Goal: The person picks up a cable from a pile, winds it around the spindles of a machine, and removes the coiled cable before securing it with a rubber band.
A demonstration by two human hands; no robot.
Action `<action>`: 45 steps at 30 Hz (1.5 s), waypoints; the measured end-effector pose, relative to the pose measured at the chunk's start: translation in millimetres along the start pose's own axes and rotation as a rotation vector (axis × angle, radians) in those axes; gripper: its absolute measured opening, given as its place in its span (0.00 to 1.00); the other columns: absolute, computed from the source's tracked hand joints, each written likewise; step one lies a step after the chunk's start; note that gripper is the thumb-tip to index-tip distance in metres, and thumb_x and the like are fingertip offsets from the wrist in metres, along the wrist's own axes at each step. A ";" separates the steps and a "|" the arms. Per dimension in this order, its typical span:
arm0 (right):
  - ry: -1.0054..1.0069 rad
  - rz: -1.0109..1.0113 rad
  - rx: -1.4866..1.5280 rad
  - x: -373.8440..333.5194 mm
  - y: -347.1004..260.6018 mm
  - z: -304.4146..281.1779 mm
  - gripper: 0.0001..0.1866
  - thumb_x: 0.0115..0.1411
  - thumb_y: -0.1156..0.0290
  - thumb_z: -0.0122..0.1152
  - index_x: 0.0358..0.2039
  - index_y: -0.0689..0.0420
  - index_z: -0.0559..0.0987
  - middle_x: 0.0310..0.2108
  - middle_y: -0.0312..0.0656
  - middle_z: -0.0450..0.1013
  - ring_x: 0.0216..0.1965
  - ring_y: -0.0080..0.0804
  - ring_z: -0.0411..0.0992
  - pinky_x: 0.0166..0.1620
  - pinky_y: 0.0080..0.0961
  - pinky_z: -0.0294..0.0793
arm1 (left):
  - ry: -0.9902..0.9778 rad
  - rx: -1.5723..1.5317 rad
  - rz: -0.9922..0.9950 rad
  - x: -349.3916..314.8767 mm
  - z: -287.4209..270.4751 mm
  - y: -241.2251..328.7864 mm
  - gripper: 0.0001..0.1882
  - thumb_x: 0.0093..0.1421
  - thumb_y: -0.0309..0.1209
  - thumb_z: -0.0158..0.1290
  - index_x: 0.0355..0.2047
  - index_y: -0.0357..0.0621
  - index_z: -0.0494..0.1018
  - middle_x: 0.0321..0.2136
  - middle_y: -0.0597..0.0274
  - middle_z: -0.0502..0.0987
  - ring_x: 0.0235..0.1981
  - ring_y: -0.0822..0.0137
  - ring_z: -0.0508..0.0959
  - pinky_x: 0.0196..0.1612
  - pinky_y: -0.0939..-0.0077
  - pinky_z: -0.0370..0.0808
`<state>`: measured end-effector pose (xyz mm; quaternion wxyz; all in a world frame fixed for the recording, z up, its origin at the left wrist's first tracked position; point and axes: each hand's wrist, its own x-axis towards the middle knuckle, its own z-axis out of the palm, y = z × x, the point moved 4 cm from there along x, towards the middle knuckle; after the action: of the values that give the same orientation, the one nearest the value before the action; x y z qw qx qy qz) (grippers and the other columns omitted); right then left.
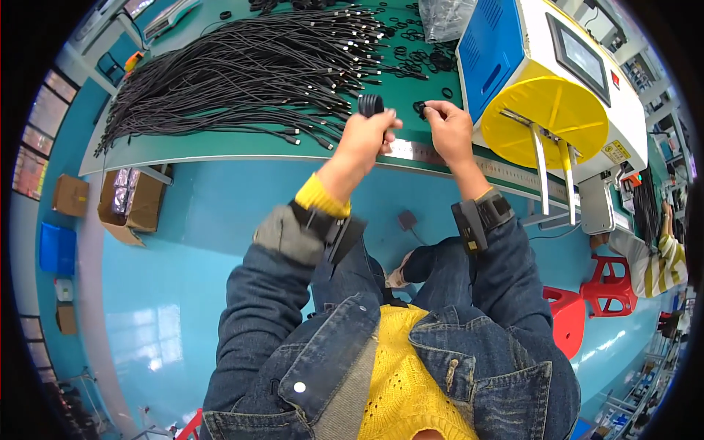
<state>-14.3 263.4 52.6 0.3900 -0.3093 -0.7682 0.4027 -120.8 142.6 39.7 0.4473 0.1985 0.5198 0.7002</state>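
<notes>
My left hand (pixel 361 143) is closed around a coiled black cable (pixel 370 104), whose loops stand up above the fingers. To its right, over the table's front edge, my right hand (pixel 451 133) pinches a small black ring (pixel 419 109) between thumb and fingertips. The two hands are apart. A wide heap of straight black cables (pixel 242 73) with metal plugs lies on the green table (pixel 411 136) to the left. Several loose black rings (pixel 418 57) are scattered beyond my right hand.
At the right stands a white and blue machine (pixel 495 62) with a yellow disc (pixel 546 110), two protruding prongs and a screen. A clear plastic bag (pixel 444 18) lies behind. Red stools (pixel 609 286) and a co-worker (pixel 660 264) are at the right; a cardboard box (pixel 136 205) sits at the left.
</notes>
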 end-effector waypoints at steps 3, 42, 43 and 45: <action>0.065 -0.202 -0.077 -4.7 -1.8 -5.5 0.04 0.48 0.74 0.57 0.26 0.59 0.77 0.25 0.44 0.72 0.26 0.40 0.71 0.29 0.29 0.70 | -0.017 0.026 -0.128 27.4 22.5 6.8 0.08 0.55 0.32 0.50 0.25 0.40 0.69 0.19 0.66 0.70 0.16 0.79 0.64 0.15 0.85 0.60; 0.113 -0.040 0.066 -1.5 14.2 -15.0 0.07 0.50 0.72 0.58 0.28 0.62 0.76 0.21 0.37 0.71 0.21 0.21 0.67 0.25 0.18 0.67 | -0.128 0.025 -0.104 54.9 33.0 -0.4 0.06 0.50 0.24 0.55 0.27 0.43 0.68 0.20 0.68 0.71 0.19 0.77 0.69 0.19 0.85 0.63; 0.093 0.066 0.153 -0.7 15.7 -16.5 0.07 0.49 0.72 0.59 0.28 0.61 0.76 0.21 0.37 0.71 0.21 0.21 0.67 0.25 0.18 0.67 | -0.141 -0.050 -0.120 56.1 30.8 -1.8 0.06 0.51 0.24 0.55 0.28 0.43 0.68 0.21 0.67 0.72 0.19 0.77 0.69 0.19 0.85 0.63; 0.071 0.173 0.240 -2.7 19.0 -14.4 0.07 0.49 0.73 0.59 0.29 0.61 0.76 0.22 0.37 0.71 0.21 0.21 0.67 0.25 0.17 0.66 | -0.165 -0.201 -0.152 58.1 26.5 -4.1 0.06 0.52 0.23 0.53 0.29 0.43 0.68 0.23 0.65 0.72 0.19 0.76 0.68 0.19 0.85 0.64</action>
<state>2.3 275.9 40.6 0.4147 -0.3395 -0.6706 0.5128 -129.6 205.8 35.2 0.5577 0.1697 0.4220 0.6943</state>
